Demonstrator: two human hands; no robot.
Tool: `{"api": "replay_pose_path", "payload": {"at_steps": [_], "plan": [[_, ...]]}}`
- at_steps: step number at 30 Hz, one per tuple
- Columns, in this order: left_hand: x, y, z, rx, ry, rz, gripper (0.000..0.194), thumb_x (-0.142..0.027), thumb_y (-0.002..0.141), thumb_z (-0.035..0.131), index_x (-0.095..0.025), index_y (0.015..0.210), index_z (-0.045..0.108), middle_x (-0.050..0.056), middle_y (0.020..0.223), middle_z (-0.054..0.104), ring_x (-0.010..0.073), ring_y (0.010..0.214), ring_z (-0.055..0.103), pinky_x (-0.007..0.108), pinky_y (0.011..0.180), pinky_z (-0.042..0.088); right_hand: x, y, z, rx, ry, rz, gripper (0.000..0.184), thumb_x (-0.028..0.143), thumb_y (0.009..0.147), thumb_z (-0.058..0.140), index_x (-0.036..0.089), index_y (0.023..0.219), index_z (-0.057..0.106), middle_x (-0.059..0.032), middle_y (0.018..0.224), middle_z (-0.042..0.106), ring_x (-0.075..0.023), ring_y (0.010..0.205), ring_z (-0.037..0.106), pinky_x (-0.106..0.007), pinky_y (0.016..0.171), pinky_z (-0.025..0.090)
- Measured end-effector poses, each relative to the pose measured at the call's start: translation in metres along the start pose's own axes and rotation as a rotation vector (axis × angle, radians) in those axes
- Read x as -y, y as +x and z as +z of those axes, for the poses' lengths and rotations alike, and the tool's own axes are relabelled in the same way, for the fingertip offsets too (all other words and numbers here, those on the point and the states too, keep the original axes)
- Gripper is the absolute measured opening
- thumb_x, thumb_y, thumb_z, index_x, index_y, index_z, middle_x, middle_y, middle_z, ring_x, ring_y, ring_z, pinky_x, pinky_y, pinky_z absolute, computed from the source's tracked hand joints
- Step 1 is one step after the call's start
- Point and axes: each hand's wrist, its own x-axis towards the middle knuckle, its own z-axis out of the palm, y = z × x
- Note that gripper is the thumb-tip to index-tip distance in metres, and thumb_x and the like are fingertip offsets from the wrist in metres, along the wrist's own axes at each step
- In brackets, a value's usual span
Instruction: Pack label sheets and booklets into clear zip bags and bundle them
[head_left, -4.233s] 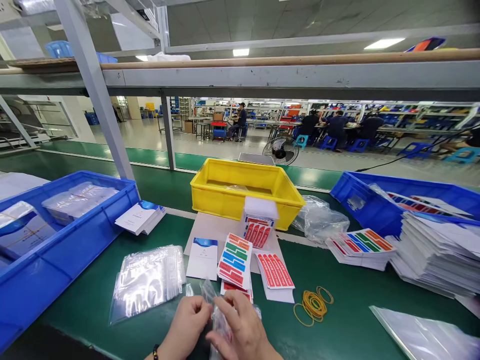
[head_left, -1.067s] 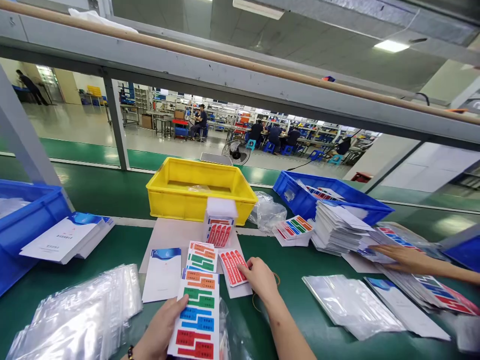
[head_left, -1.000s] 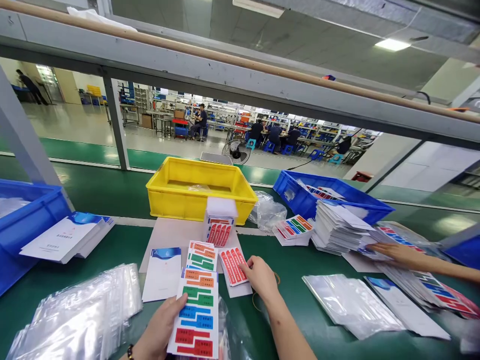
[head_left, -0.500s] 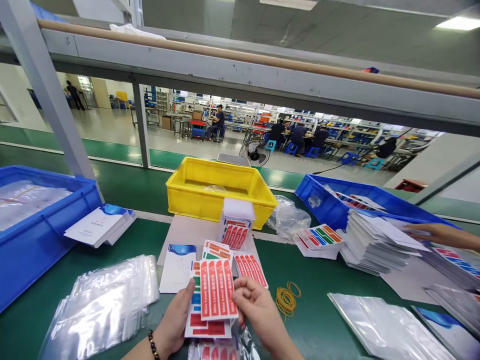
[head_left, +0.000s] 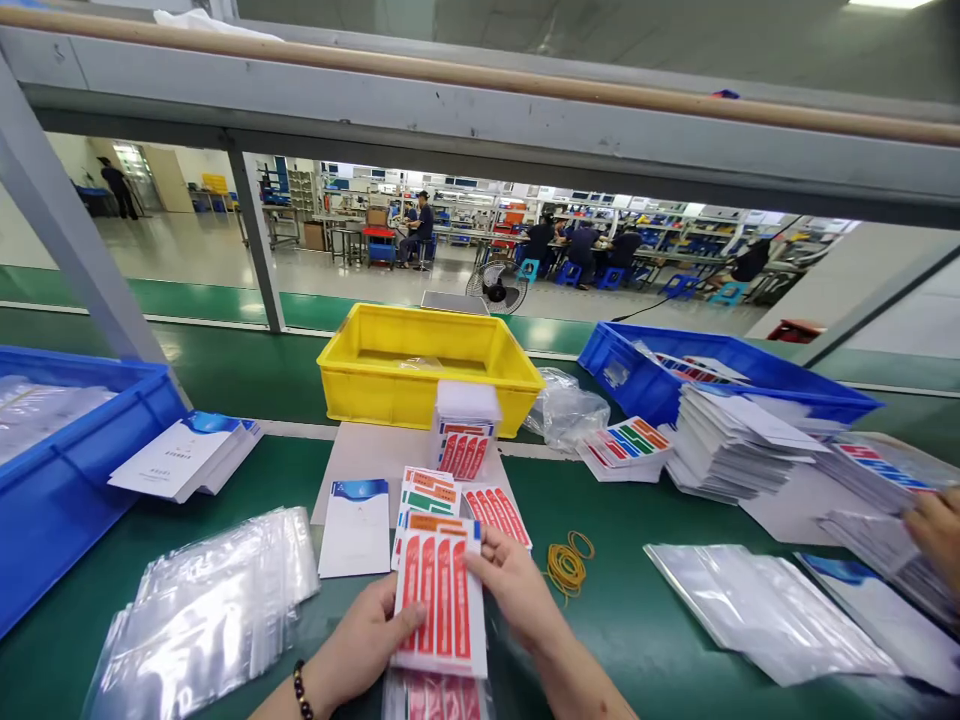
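My left hand (head_left: 371,632) grips the lower left side of a small stack of sticker sheets (head_left: 441,605), thumb on top. A sheet with red strips lies uppermost, over one with coloured blocks whose orange top edge shows. My right hand (head_left: 517,588) pinches the upper right edge of the same stack. Below it lies a clear bag with red-striped sheets (head_left: 439,697) inside. Just beyond my hands are a pile of multicoloured sticker sheets (head_left: 429,492), a pile of red sticker sheets (head_left: 499,512) and a white booklet with a blue top (head_left: 355,530).
Clear plastic bags (head_left: 217,600) lie at left, more bags (head_left: 757,610) at right. Rubber bands (head_left: 568,568) sit right of my hands. A yellow bin (head_left: 420,400) stands behind, blue bins (head_left: 82,490) at the sides. A co-worker's hand (head_left: 937,530) is at the right edge.
My right hand has brought a red-striped sheet from its pile onto the multicoloured sheet in my left hand. Both hands now hold them together. The co-worker's hand has shifted right.
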Motion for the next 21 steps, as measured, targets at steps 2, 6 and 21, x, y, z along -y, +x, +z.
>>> {"api": "replay_pose_path", "payload": {"at_steps": [2,6,21], "plan": [[-0.0032,-0.0008,-0.0036,-0.065,0.306,0.031,0.020,-0.032,0.073,0.059,-0.016,0.086,0.060,0.003,0.076,0.064,0.0149,0.062,0.054,0.028,0.063,0.043,0.0048,0.0044,-0.0063,-0.169,0.035,-0.063,0.040,0.035,0.061,0.077,0.015,0.091,0.059,-0.0034,0.071,0.071,-0.0179,0.059,0.065,-0.026,0.053,0.049],[-0.0083,-0.0025,-0.0058,-0.055,0.773,0.073,0.013,-0.014,0.072,0.050,-0.017,0.062,0.058,0.000,0.068,0.057,0.0153,0.070,0.051,0.026,0.066,0.038,0.0071,0.0108,-0.0105,-0.360,0.110,-0.161,0.046,0.037,0.060,0.077,0.016,0.095,0.058,-0.0023,0.070,0.071,-0.0176,0.056,0.065,-0.025,0.048,0.049],[-0.0077,-0.0003,-0.0056,-0.090,0.510,0.208,0.016,-0.025,0.078,0.054,-0.019,0.063,0.057,0.003,0.089,0.051,0.0190,0.087,0.050,0.029,0.081,0.039,0.0078,0.0033,-0.0062,-0.032,-0.069,-0.035,0.037,0.038,0.064,0.073,0.017,0.089,0.055,-0.0029,0.074,0.071,-0.0189,0.063,0.066,-0.029,0.059,0.050]]}}
